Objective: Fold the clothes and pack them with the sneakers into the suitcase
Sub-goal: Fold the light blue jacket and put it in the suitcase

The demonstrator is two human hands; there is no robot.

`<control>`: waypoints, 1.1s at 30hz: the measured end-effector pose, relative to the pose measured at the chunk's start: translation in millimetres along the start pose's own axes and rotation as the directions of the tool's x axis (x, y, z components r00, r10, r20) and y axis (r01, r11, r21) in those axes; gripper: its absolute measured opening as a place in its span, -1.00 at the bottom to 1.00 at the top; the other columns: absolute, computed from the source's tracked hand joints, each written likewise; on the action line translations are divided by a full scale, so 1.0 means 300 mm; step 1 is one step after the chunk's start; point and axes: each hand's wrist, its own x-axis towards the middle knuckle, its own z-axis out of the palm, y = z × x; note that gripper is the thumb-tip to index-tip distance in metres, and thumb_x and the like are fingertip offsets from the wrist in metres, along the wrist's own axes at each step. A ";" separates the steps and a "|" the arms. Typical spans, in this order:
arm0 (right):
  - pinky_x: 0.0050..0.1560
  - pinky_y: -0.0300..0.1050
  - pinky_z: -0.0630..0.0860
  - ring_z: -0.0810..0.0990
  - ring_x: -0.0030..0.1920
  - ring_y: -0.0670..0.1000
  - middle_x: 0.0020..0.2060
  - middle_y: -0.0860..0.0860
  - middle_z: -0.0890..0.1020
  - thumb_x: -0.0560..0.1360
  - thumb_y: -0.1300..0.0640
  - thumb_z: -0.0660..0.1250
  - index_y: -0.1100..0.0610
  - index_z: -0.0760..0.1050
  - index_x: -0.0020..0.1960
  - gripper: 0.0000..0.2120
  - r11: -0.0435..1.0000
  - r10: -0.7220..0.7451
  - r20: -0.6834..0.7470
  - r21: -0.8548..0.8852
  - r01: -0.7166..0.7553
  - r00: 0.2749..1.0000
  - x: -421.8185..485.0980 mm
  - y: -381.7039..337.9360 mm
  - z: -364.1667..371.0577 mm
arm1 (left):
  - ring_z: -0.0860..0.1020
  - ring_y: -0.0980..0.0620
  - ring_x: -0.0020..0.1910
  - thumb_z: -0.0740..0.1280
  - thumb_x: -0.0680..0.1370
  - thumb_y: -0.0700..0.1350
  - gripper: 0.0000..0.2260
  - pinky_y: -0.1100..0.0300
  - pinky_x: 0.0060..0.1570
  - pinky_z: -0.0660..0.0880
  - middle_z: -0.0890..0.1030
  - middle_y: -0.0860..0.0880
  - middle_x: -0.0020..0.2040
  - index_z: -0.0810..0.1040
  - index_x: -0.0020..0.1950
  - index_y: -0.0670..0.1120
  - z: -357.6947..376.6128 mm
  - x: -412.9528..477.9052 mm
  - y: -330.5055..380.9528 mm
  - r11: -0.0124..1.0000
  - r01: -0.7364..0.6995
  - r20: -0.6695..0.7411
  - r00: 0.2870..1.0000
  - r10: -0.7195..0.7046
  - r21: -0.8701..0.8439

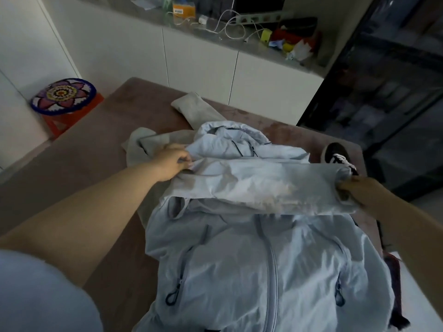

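**Q:** Reading from the left, what is shown?

**A:** A patterned stool (63, 97) stands off the left edge of the table (84, 152). Next is the left hand (171, 161), pinching the shoulder of the pale blue jacket (251, 259). The jacket lies front up and zipped, partly over a beige garment (143, 144).

**Q:** And at right?

**A:** The right hand (362, 190) grips the cuff of the sleeve (263, 185), which is drawn flat across the chest. Just beyond is a black sneaker (335, 154), near the far right corner.

**Q:** Which step is this?

**A:** Probably folding the jacket, one sleeve across. The next move calls for laying the cuff down square, then folding the body (the suitcase is not in view).

**Q:** Is there room?

**A:** Bare table lies to the left. The jacket reaches the right edge, so folds are better taken leftward.
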 end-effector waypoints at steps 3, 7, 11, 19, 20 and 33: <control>-0.25 -0.15 0.39 0.45 -0.08 0.08 -0.32 -0.02 0.45 0.55 0.13 0.25 0.01 0.37 -0.28 -0.77 0.999 -0.031 -0.027 -0.006 0.031 0.999 0.040 -0.003 0.063 | 0.24 -0.15 0.38 0.16 0.61 -0.04 -0.74 0.03 0.36 0.16 0.36 -0.12 0.38 0.55 0.17 -0.09 -0.032 0.016 -0.040 0.981 0.037 -0.062 0.998 -0.026 0.189; -0.26 -0.19 0.45 0.51 -0.03 0.06 -0.11 0.01 0.52 0.39 -0.14 0.38 0.08 0.46 0.05 -0.63 0.993 -0.011 0.063 0.122 0.003 0.998 0.076 -0.028 0.129 | 0.27 -0.14 0.34 0.12 0.62 -0.04 -0.75 0.09 0.31 0.12 0.46 -0.13 0.27 0.56 0.00 -0.08 -0.089 0.008 -0.105 0.928 0.136 -0.147 0.985 -0.089 0.346; -0.24 -0.17 0.37 0.52 -0.09 0.11 -0.18 0.03 0.50 0.35 -0.04 0.32 0.08 0.43 0.17 -0.58 0.991 -0.048 -0.059 -0.125 0.041 0.997 0.089 -0.042 0.161 | 0.22 -0.21 0.34 0.19 0.58 -0.01 -0.84 -0.09 0.37 0.09 0.37 -0.17 0.32 0.47 0.05 -0.05 -0.052 -0.063 -0.066 0.930 0.190 -0.301 0.949 -0.092 0.315; 0.32 0.18 0.21 0.34 0.31 0.25 0.34 0.17 0.37 0.49 -0.06 0.15 0.06 0.29 0.35 -0.54 0.663 -0.490 0.032 -0.635 0.396 0.871 -0.003 -0.002 0.302 | -0.03 -0.02 0.52 -0.03 0.61 0.17 -0.49 -0.08 0.43 -0.21 -0.01 0.03 0.55 -0.03 0.53 0.09 0.233 -0.318 0.045 0.865 -0.187 0.234 0.969 0.084 0.466; 0.29 0.19 0.24 0.39 0.27 0.24 0.31 0.14 0.41 0.47 -0.10 0.06 0.01 0.33 0.30 -0.56 0.588 -0.441 0.146 -0.698 0.408 0.885 -0.009 0.003 0.331 | -0.08 -0.02 0.52 -0.04 0.60 0.17 -0.48 -0.08 0.43 -0.23 -0.06 0.02 0.55 -0.09 0.53 0.11 0.250 -0.335 0.034 0.855 -0.173 0.224 0.972 0.069 0.490; 0.44 0.17 -0.04 0.20 0.43 0.23 0.45 0.13 0.26 0.55 -0.13 0.10 0.02 0.14 0.47 -0.46 0.542 -0.411 0.233 -0.715 0.442 0.881 -0.072 0.063 0.391 | 0.42 -0.16 0.29 0.17 0.57 0.16 -0.45 0.07 0.19 0.37 0.42 -0.18 0.33 0.29 0.41 -0.20 0.257 -0.391 -0.085 0.737 0.387 -0.163 0.818 -0.552 -0.554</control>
